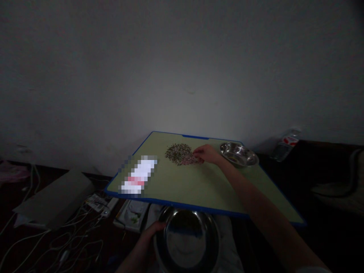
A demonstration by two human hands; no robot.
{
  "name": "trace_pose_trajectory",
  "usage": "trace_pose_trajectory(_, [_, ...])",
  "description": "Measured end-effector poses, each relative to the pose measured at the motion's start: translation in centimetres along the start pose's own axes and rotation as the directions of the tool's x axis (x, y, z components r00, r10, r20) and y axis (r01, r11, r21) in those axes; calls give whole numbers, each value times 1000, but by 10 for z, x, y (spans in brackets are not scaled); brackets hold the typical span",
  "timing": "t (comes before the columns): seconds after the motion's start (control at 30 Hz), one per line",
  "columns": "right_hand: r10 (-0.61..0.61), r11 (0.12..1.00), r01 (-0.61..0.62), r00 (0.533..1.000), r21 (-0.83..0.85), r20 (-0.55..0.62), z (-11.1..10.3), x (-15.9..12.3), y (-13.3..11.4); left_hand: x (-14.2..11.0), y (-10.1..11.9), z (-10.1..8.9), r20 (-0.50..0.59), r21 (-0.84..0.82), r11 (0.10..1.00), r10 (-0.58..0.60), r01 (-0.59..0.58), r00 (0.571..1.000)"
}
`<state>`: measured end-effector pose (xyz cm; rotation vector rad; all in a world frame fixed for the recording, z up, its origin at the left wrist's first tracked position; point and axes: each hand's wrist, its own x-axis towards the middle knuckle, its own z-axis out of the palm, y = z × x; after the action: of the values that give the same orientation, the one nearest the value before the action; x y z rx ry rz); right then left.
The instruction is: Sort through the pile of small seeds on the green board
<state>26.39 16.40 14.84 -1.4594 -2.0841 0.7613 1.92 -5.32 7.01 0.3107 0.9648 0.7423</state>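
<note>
While the loose pile (178,153) of small dark and pinkish pieces lies at eleven o'clock on the table (182,185), the right hand (209,153) meets its three-o'clock edge, fingers drawn together; whether they grasp a piece cannot be told. The small bowl (247,157) stands at two o'clock. At six, below the near edge, the left hand's (152,229) fingers grasp the large bowl (186,242). Many pieces lie outside both bowls; how much is done seems unclear.

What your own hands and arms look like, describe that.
The right hand is ungloved, its forearm bare up to a pale sleeve. The left hand is ungloved too, no sleeve showing. Too dim to tell about rings.
</note>
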Motion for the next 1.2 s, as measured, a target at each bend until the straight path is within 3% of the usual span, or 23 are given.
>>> trace_pose_trajectory(0.33, [-3, 991, 5, 1000, 131, -18, 1, 12, -1, -4, 1, 1, -3, -17, 999, -29, 29, 1000])
trace_pose_trajectory(0.47, [-22, 984, 36, 996, 175, -82, -3, 10, -2, -5, 2, 4, 5, -28, 998, -51, 51, 999])
trace_pose_trajectory(0.8, [12, 998, -34, 939, -58, -344, 4, 6, 9, 1, 0, -2, -14, -33, 999, 13, -14, 1000])
trace_pose_trajectory(1.0, [56, 998, -58, 952, 3, -300, 15, 10, 15, 1, 0, -2, -26, -12, 1000, 15, -15, 1000])
trace_pose_trajectory(1.2, [-9, 999, -3, 968, -45, -249, 16, 7, 11, 0, 1, -2, -42, -3, 1000, 29, -29, 999])
